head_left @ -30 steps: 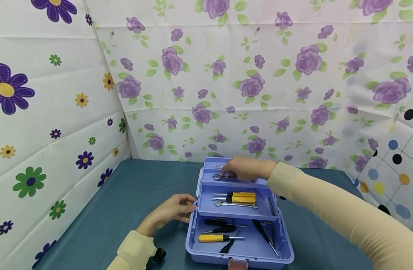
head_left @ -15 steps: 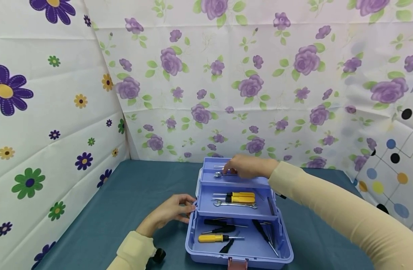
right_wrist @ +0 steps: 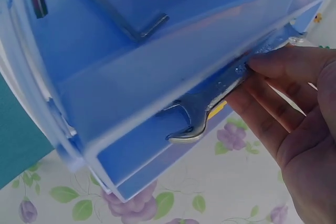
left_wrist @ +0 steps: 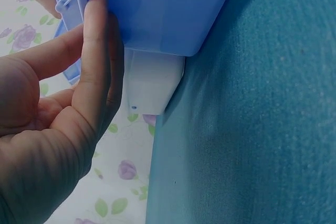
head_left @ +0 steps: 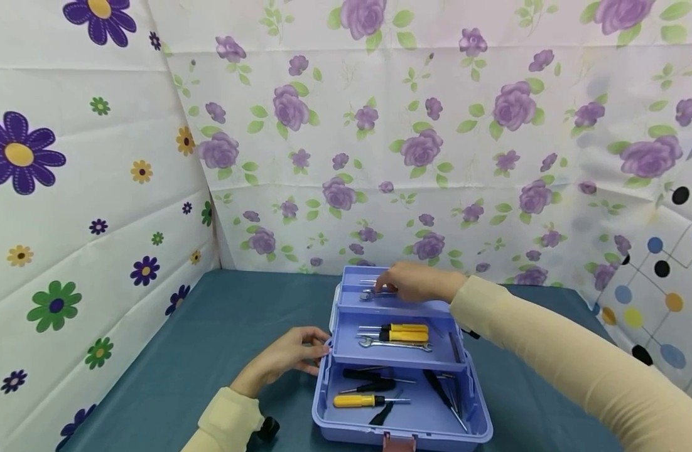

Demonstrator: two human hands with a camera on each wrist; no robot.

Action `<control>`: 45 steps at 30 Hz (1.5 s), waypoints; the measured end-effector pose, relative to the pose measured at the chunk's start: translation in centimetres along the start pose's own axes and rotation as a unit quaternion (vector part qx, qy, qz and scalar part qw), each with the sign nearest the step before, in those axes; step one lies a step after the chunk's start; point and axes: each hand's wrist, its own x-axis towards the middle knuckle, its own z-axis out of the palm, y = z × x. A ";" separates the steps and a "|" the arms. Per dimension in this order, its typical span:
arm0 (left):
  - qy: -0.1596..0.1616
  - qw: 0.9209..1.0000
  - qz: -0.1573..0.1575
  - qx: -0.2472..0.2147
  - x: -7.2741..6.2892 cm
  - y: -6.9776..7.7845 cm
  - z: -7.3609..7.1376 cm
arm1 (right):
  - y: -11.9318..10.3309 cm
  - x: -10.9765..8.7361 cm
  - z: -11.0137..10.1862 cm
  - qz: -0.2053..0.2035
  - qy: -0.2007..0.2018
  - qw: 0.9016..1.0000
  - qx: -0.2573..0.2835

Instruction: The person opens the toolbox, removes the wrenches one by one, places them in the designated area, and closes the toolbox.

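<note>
The dark teal cloth-covered surface [head_left: 250, 301] stretches leftward of your left hand [head_left: 289, 355], whose relaxed fingers touch the unfolded blue plastic toolbox [head_left: 351, 433] along its left side, while at its top tray [head_left: 351, 303] a silver metal open-ended wrench [right_wrist: 212, 95] is pinched by your right hand [head_left: 415, 282].

Dial centred on toolbox [head_left: 348, 432], 12 = away from wearer. 9: left hand [head_left: 292, 353] at the box's side blocks that flank; beyond it, 10–11 is open tablecloth [head_left: 255, 301]. 12: right hand [head_left: 415, 281] pinching a wrench [right_wrist: 202, 100] obstructs top tray [head_left: 351, 282]; backdrop [head_left: 380, 94] behind. Right sleeve [head_left: 549, 345] bars overhead entry, 1 to 4. 6: bottom bin [head_left: 419, 420] reachable from above; middle tray [head_left: 391, 358] overhangs its 12 end, yellow screwdriver [head_left: 353, 400] lies toward 8.
</note>
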 end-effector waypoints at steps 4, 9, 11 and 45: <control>0.000 1.000 0.000 -0.001 0.0 -0.1 0.0 | 0.1 0.0 -0.4 -0.004 0.004 1.000 0.021; -0.002 1.000 0.000 -0.001 0.1 -0.2 0.1 | 0.6 -0.3 -1.6 -0.015 0.004 0.998 0.062; -0.003 1.000 0.001 -0.001 0.1 -0.2 0.1 | 0.9 -0.5 -2.1 -0.022 -0.002 0.997 0.079; 0.003 1.000 0.005 0.006 0.0 0.1 0.2 | 4.6 -5.3 -6.3 0.052 -0.090 0.981 0.161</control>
